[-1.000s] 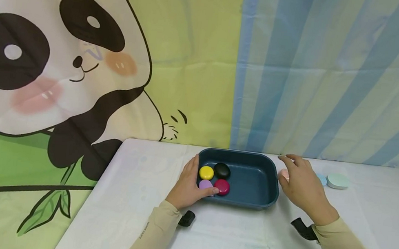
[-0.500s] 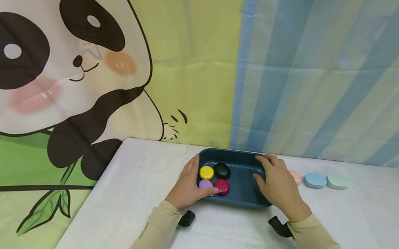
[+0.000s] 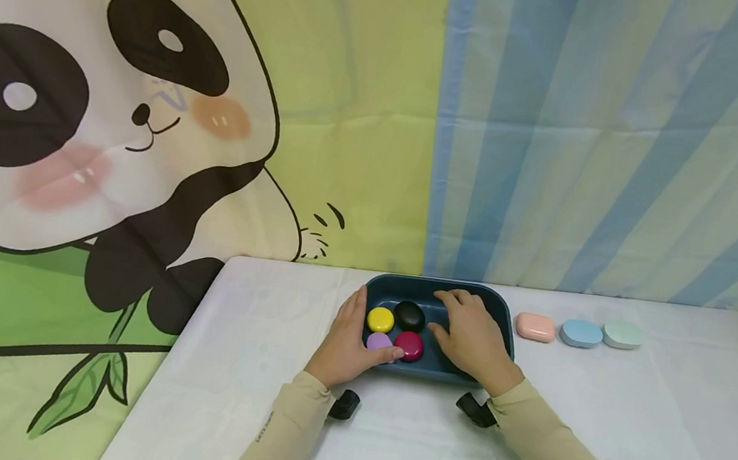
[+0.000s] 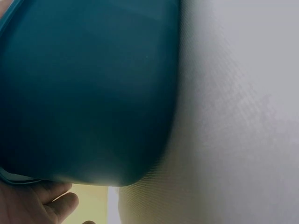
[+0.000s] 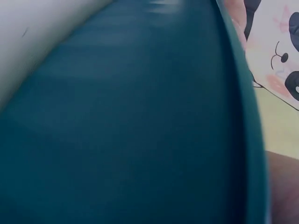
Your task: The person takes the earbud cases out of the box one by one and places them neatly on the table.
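Observation:
A dark blue rectangular tray [image 3: 501,328] stands on the table's far side. My left hand [image 3: 346,341] grips its left end, the thumb over the front rim and the fingers along the outside wall; these fingers [image 4: 65,205] show at the lower left of the left wrist view. In the tray's left half lie smooth rounded pieces: yellow [image 3: 381,320], black [image 3: 410,316], lilac [image 3: 379,343] and dark red [image 3: 408,346]. My right hand [image 3: 475,341] hovers over the tray's right half, thumb and fingers apart, nothing visible between them, just right of the black piece.
Right of the tray, a pink rounded block [image 3: 535,327], a blue oval block [image 3: 580,333] and a mint oval block [image 3: 623,335] lie in a row on the white-covered table [image 3: 399,446]. A printed panda cloth [image 3: 351,144] hangs behind the table's far edge.
My right hand has moved left from beside the pink block, across the right rim, to over the tray. The pink and blue blocks came fully into sight. My left hand stayed on the tray.

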Motion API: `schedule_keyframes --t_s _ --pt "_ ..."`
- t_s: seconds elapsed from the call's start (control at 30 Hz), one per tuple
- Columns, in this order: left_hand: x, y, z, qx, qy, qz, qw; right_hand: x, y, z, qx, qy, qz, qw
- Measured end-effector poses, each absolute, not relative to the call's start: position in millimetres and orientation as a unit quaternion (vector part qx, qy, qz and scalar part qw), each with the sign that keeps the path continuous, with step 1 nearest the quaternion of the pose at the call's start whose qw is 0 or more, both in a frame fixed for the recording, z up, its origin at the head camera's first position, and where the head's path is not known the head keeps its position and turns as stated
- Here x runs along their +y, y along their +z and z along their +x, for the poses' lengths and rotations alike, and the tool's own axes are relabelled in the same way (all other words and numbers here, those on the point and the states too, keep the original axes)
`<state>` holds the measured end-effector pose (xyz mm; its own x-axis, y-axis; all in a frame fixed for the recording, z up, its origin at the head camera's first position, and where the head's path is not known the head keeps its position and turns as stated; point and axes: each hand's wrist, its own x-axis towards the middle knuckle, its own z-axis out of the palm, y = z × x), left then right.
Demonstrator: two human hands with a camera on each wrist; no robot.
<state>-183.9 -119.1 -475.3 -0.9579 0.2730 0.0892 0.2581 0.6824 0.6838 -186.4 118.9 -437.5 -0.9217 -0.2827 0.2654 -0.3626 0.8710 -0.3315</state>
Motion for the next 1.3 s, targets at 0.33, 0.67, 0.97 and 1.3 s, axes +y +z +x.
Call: schedule_keyframes --t_s 0.33,0.67,0.97,1.3 --pt "-119 -476 -184 0.919 0.365 0.148 0.009 99 -443 -194 -0.966 0.194 0.159 0.060" --pt "-117 -473 -184 0.921 0.363 0.145 0.013 81 -448 -203 -0.970 0.199 0.142 0.013" --pt "-119 -472 -183 0.921 0.362 0.144 0.014 70 -451 -207 -0.973 0.188 0.130 -0.014" --pt "-118 -476 -186 0.919 0.368 0.145 0.007 69 -454 -210 -0.971 0.211 0.110 -0.004"
